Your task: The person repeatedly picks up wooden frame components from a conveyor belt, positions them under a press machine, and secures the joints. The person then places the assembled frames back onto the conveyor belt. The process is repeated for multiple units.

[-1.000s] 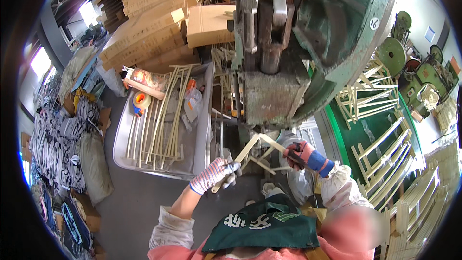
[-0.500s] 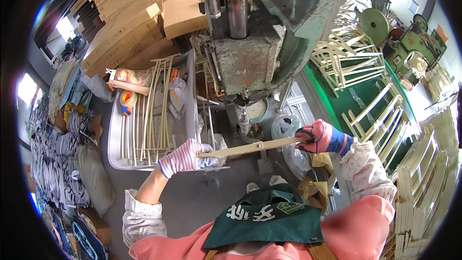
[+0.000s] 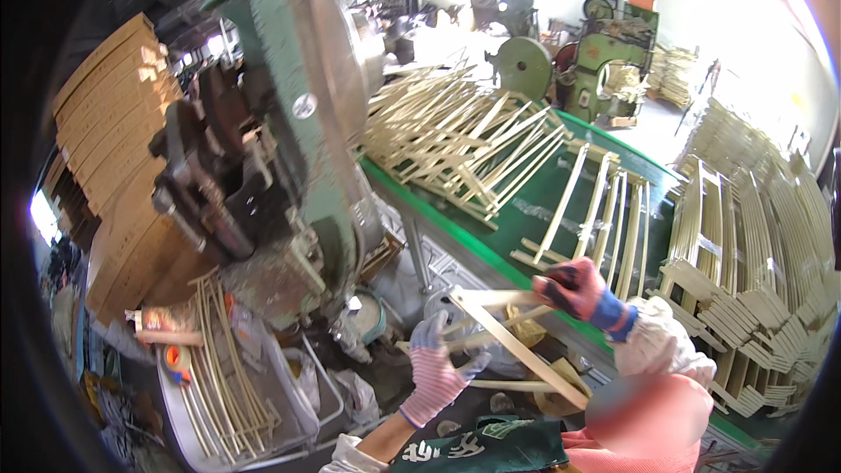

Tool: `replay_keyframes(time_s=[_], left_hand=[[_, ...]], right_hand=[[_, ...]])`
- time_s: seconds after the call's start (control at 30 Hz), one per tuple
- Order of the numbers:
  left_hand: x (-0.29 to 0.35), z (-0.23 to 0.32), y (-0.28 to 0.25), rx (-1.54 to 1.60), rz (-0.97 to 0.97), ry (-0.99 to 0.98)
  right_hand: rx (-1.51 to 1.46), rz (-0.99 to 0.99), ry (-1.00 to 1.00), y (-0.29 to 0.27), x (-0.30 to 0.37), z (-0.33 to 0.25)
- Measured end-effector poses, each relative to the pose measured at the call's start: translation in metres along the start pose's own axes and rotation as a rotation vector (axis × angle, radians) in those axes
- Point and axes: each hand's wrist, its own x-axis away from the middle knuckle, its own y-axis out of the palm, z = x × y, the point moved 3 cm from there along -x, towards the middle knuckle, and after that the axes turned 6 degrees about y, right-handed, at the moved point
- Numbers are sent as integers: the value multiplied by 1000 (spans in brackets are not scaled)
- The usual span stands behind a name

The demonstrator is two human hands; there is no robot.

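A folding frame of cream strips (image 3: 519, 343), joined near its upper left corner, hangs spread at an angle in front of me. My right hand (image 3: 580, 291), in a red and blue glove with dark fingertips, is closed round its upper strips on the right. At the frame's left side my left hand (image 3: 434, 375), in a striped knit glove, has its fingers and thumb apart. One strip runs by those fingers; whether they touch it I cannot tell.
A green press machine (image 3: 302, 105) rises at left. Beyond, a green-topped table (image 3: 442, 210) bears heaped strip frames, with stacked frames (image 3: 745, 271) at right. A white bin (image 3: 293, 403) holds long strips and tape at lower left. Cardboard stacks (image 3: 123, 123) stand behind it.
My view has swung right, from the press toward the table. The strips, held between both hands as one closed bar, are now spread apart. My left hand has loosened its grip.
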Motion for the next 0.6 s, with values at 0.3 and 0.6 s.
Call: replay_keyframes(time_s=[0.3,0.6], left_hand=[[-128,79,139,140,-366,477],[-167,160,267,-124,-951,1136]], right_hand=[[962,587,-627,-124,97,-128],[1239,-221,475,-161,152,67]])
